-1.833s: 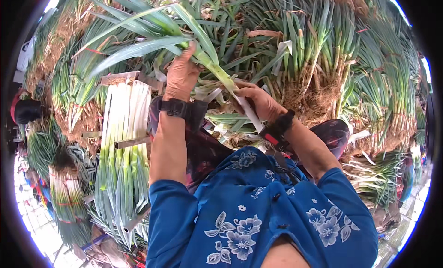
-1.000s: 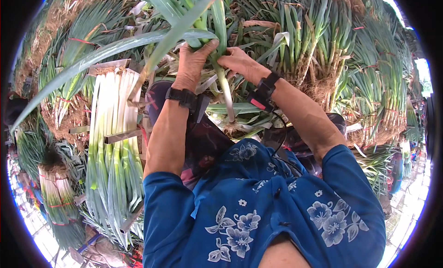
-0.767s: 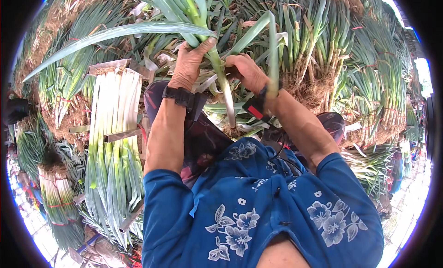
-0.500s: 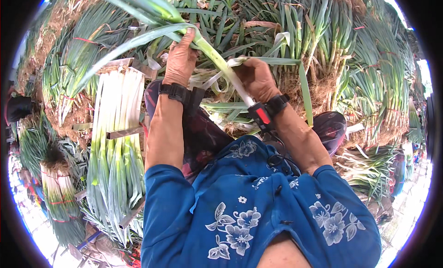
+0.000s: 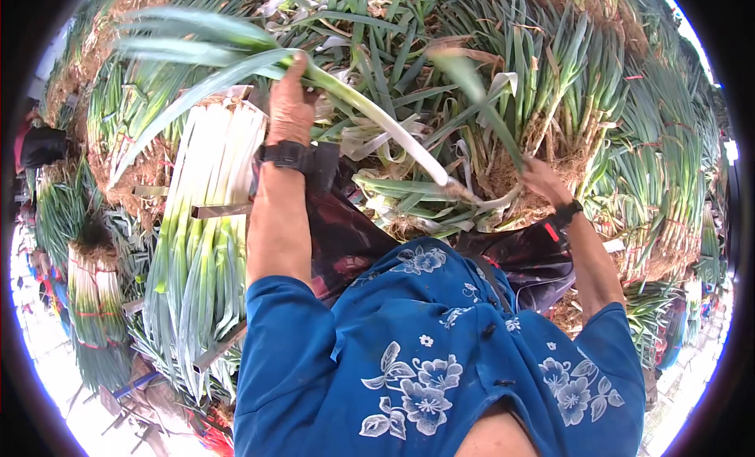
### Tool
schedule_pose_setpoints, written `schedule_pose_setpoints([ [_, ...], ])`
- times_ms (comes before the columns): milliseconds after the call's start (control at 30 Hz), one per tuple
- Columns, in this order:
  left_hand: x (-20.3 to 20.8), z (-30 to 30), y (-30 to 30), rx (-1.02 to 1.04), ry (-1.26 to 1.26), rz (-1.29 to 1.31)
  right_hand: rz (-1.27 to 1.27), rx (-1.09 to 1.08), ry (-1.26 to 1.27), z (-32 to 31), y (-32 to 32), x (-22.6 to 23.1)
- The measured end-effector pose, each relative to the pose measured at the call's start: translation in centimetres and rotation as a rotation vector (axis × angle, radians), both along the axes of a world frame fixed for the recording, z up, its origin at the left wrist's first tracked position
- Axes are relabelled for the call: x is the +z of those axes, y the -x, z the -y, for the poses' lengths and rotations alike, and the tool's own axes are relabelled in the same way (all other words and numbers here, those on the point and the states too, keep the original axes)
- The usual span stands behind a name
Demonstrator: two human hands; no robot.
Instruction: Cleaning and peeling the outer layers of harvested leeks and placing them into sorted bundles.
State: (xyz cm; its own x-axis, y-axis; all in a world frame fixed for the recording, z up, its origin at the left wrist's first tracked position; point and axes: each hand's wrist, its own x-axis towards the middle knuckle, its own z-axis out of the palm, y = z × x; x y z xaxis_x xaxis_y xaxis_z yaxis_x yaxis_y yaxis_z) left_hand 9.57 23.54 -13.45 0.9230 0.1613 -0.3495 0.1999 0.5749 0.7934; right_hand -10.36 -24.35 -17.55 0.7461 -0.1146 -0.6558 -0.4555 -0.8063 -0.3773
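Have a row of leeks point(image 5: 224, 150) side by side in the rack point(image 5: 222, 211) at left, with white ends at the top and green leaves hanging below. Holding one leek point(image 5: 385, 122) outside the rack, before the heap point(image 5: 377, 56), slanting down rightward. Gripping it in left hand point(image 5: 292, 111) where its green spreads, with fingers wrapped round and forearm nearly upright. Holding right hand point(image 5: 544, 182) out to the side, with elbow bent and fingers closed on a leaf point(image 5: 503, 133). Cannot tell whether leaf and leek touch.
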Motion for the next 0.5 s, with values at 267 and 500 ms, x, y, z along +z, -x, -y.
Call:
schedule_pose_setpoints([
  [267, 1.1, 6.0, 3.1, -0.369, 0.044, 0.005, 0.103, -0.113, -1.054, -22.4, -4.0, 6.0],
  [500, -0.7, 7.2, 2.8, -0.523, 0.092, -0.009, 0.273, -0.421, -1.135, -24.2, -3.0, 2.7],
])
